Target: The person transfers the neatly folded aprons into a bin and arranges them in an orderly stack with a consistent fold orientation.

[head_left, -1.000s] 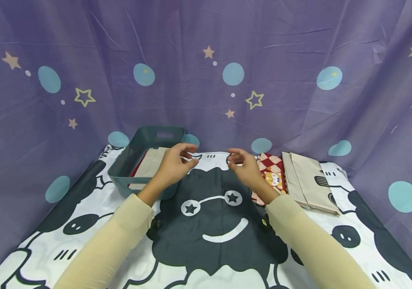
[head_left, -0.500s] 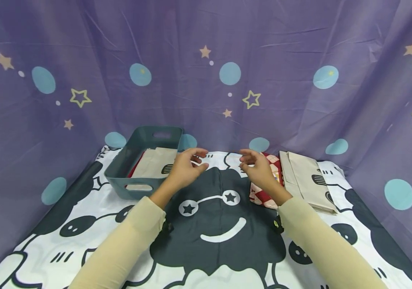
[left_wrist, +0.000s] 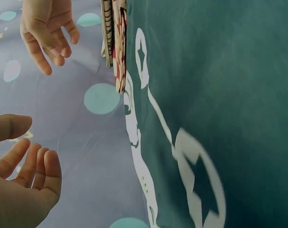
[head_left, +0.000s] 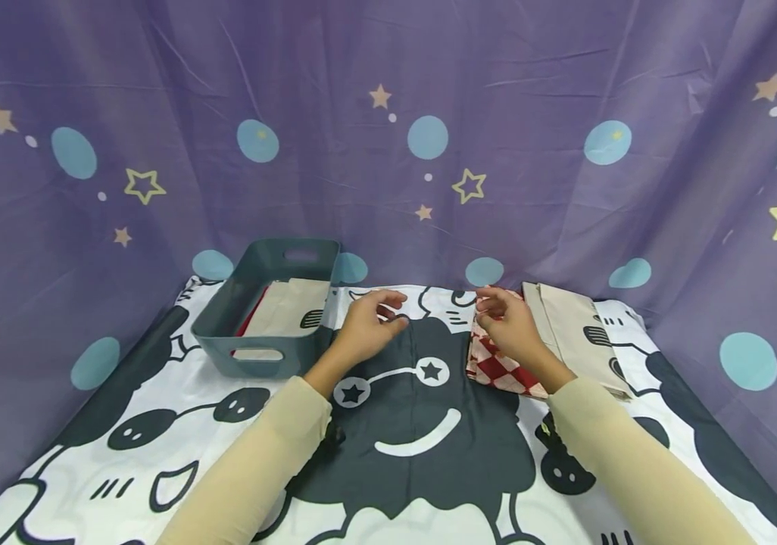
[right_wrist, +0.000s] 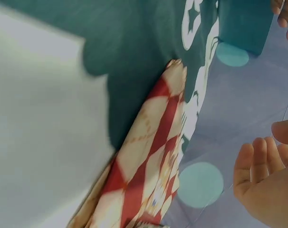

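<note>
My left hand [head_left: 369,325] hovers over the middle of the printed cloth, just right of a teal basket [head_left: 210,324], its fingers loosely bent around nothing. Inside the basket lies a folded beige cloth [head_left: 288,306] with a dark striped print and a red edge beside it. My right hand [head_left: 511,325] is in the air above a folded red-and-cream checked cloth [head_left: 497,371], fingers relaxed and apart from it. In the right wrist view the checked cloth [right_wrist: 148,137] shows below that hand. Right of it lies a folded beige cloth [head_left: 572,325] with dark prints.
A black-and-white cartoon cloth [head_left: 422,484] covers the surface under everything. Behind it hangs a purple curtain [head_left: 334,174] with stars and blue dots, which also closes in both sides.
Both hands have moved right and slightly down, staying empty. The right hand has come over the checked cloth, while the left has drawn away from the basket. The view has turned slightly right.
</note>
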The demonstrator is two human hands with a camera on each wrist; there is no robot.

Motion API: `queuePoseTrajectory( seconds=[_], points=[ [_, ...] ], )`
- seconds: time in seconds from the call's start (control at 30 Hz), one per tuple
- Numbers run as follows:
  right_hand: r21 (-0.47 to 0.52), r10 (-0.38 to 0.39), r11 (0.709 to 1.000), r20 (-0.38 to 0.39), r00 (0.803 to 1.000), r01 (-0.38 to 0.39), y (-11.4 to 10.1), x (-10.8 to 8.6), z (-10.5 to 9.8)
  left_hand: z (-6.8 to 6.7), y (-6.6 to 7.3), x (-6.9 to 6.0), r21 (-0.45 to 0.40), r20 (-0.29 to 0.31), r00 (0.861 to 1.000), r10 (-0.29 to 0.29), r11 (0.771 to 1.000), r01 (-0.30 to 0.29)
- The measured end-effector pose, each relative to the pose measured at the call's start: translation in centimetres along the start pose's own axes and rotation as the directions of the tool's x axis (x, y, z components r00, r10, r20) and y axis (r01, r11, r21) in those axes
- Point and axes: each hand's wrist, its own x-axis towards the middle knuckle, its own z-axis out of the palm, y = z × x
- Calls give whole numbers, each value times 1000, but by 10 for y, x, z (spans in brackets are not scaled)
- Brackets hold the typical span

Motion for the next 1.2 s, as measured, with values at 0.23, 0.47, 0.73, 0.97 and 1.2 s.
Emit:
queuePoseTrajectory(
  seconds=[0.23,0.47,0.73,0.97,1.2],
  points=[
    [-39,43,998,-11,999,-43,13,-6,-17,18,3,3,16,29,1000,-4,1000,4],
    [-83,66,994,-18,998,-68,23,-13,-34,29,8,6,15,51,999,-9,1000,8],
    [-115,84,989,-38,996,-88,33,-19,-52,44,5,10,29,81,997,-9,1000,7],
    [-121,101,987,-55,993,-107,39,-24,-66,54,8,14,23,96,995,25,999,-27],
    [-173,113,977,-61,992,-122,48,-29,-83,69,16,21,11,144,989,16,1000,-17]
  ],
)
